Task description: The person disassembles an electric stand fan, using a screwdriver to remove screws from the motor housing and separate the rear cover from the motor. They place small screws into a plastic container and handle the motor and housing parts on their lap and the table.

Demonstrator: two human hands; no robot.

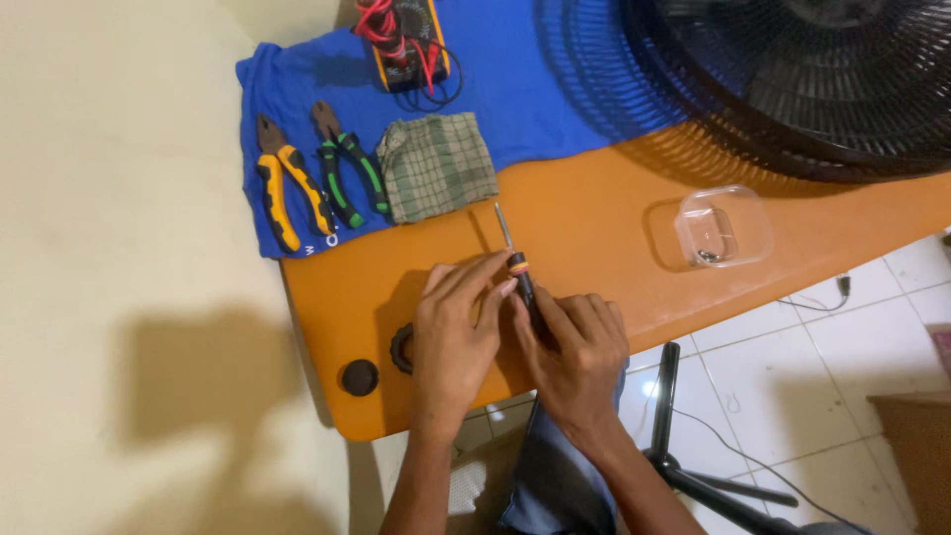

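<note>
gripping a screwdriver (517, 269) in both hands' fingers, its shaft pointing away toward the checked cloth (437, 165).

Warm indoor light from above right; soft shadows fall left on wall (119, 297); slight blur, dim fan (812, 79).

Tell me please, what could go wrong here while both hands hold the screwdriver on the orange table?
1. The screwdriver has its bare tip pointing away, with the left hand and right hand crowded on the handle; a slip could possibly jab a finger.
2. The black knob sits close to the orange table edge and might get knocked onto the tiled floor.
3. The clear container appears to hold small parts; a nudge may spill them.
</note>
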